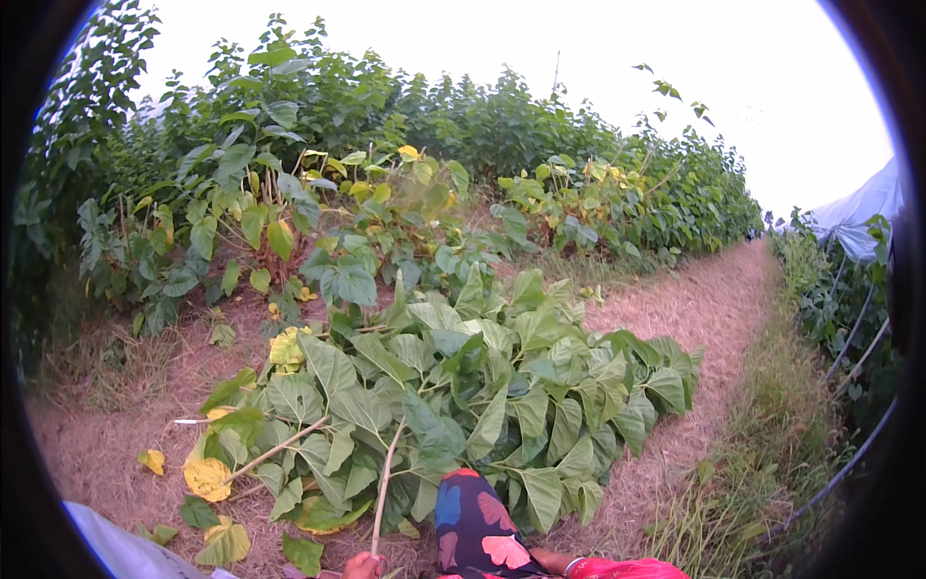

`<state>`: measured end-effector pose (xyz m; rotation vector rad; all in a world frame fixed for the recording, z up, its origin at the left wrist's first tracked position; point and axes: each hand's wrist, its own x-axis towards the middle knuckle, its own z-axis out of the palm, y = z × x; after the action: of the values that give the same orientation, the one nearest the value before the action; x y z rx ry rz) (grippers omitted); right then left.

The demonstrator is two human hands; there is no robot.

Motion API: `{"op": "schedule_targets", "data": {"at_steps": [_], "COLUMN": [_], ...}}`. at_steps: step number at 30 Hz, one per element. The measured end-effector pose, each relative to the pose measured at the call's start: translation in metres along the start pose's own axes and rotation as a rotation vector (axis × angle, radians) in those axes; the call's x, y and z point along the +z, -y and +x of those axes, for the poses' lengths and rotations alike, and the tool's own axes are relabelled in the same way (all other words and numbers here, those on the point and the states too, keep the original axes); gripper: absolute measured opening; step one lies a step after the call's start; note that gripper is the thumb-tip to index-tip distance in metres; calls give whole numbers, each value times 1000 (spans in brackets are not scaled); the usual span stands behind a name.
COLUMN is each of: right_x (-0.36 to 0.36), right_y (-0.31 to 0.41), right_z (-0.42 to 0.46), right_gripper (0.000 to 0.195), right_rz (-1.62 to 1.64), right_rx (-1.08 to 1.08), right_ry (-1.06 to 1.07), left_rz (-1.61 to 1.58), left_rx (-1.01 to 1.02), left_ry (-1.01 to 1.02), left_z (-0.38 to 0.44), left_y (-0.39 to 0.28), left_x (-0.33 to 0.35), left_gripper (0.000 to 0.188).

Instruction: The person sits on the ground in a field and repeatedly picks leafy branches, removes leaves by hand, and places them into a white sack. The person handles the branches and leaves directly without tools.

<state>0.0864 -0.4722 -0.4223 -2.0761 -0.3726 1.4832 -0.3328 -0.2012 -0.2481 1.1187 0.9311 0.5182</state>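
Note:
At the bottom edge, my left hand [363,565] grips the bare lower end of a cut leafy branch [388,474]. The branch leans up and away into a broad heap of cut branches [499,391] with large green leaves, which look like mulberry. Another cut stem [278,450] sticks out of the heap's left side, near a yellow leaf [207,478]. My right wrist [553,561], with a bangle and a pink sleeve, comes in from the lower right. Its fingers are hidden behind my knee in dark cloth with a bright leaf print [481,517].
Behind the heap stand cut-back bushes [278,210] with yellowing leaves, then taller green rows [470,123]. A straw-covered path [694,311] runs away at right, beside tall grass [745,449] and a plastic-sheeted structure [857,206]. Pale sheeting [123,546] lies at lower left.

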Motion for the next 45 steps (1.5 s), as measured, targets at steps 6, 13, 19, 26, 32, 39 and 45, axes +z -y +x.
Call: {"op": "schedule_targets", "data": {"at_steps": [6,13,19,26,32,39,45], "right_x": [-19,-19,-11,-10,-8,-10,7], "right_y": [-18,-22,-1,14,31,43,96], "right_z": [24,28,13,-10,-24,-59,-103], "right_gripper": [45,46,44,42,41,39,37], "right_rz": [-778,-637,-616,-618,-651,-705,-743], "right_rx": [-431,-315,-255,-230,-242,-323,-491], "right_ry": [-40,-19,-4,4,27,35,72], "left_rz": [64,71,61,80,82,70,-32], "left_rx": [54,34,66,28,26,-31,-103], "left_ry": [-8,-4,-9,-6,-43,22,-6], "left_z": [3,-2,0,5,6,2,6], "left_y": [1,-6,-5,5,10,-3,5], "left_x": [4,7,3,-2,-1,4,-3], "left_gripper": [18,19,19,19,19,18,22]}}
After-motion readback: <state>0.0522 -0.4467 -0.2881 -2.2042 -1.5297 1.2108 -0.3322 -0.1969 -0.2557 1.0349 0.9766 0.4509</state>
